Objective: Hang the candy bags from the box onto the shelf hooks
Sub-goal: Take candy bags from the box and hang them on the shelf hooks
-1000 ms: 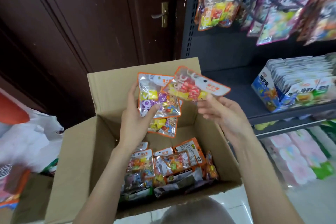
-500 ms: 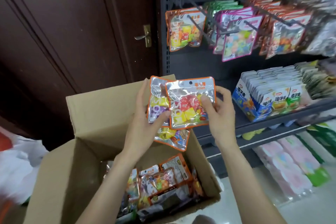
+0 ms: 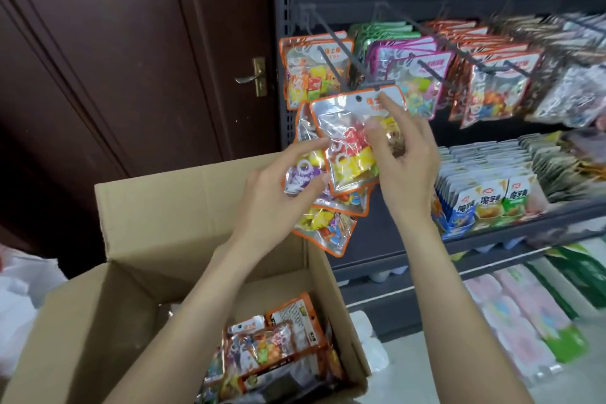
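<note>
At my twelve o'clock the long grey metal hook (image 3: 341, 57) is jutting toward me, its tip sitting bare; orange-edged candy bags (image 3: 311, 70) are crowding its back. At one o'clock, pink-edged bags (image 3: 416, 72) are blocking sideways passage.

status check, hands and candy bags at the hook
Left hand holds spare bags. Right hand pinches front bag below hook. Not yet hung.

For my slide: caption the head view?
Right hand lifts a candy bag toward the hook; left hand holds more.
</note>
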Demonstrator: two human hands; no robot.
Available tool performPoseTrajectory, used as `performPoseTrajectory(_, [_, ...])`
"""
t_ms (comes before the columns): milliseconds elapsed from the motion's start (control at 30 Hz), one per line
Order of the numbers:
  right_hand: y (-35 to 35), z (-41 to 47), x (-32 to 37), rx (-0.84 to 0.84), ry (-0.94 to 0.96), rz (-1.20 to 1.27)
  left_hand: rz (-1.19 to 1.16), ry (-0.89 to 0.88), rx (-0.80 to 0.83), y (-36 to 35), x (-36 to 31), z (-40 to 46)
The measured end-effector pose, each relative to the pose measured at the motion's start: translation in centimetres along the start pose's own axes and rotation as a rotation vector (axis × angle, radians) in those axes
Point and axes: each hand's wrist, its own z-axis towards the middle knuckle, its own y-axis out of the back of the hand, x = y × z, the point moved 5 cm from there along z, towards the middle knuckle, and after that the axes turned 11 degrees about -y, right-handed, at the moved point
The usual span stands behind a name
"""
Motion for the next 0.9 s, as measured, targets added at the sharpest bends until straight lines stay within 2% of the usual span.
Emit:
performPoseTrajectory(333, [-0.5, 1.5, -0.3, 0.022, 0.132, -0.116, 0.025, 0.035, -0.030, -0.7, 1.4, 0.4])
performPoseTrajectory(533, [-4.8, 4.8, -0.1, -0.093, 0.189, -0.365, 0.179, 0.156, -0.171, 1.6, 5.1, 0.4])
performPoseTrajectory(733, [-9.8, 7.8, -1.5, 0.032, 0.214, -0.559, 0.097, 0.268, -0.272, 5.1, 7.0, -0.8])
performPoseTrajectory(833, [-10.8, 6.9, -1.9, 0.088, 0.201, -0.668, 0.053, 0.249, -0.296, 5.8, 6.4, -0.8])
performPoseTrajectory(900, [-10.5, 5.5, -2.0, 0.136, 0.144, -0.601, 0.022, 0.207, -0.291, 5.8, 5.7, -0.6])
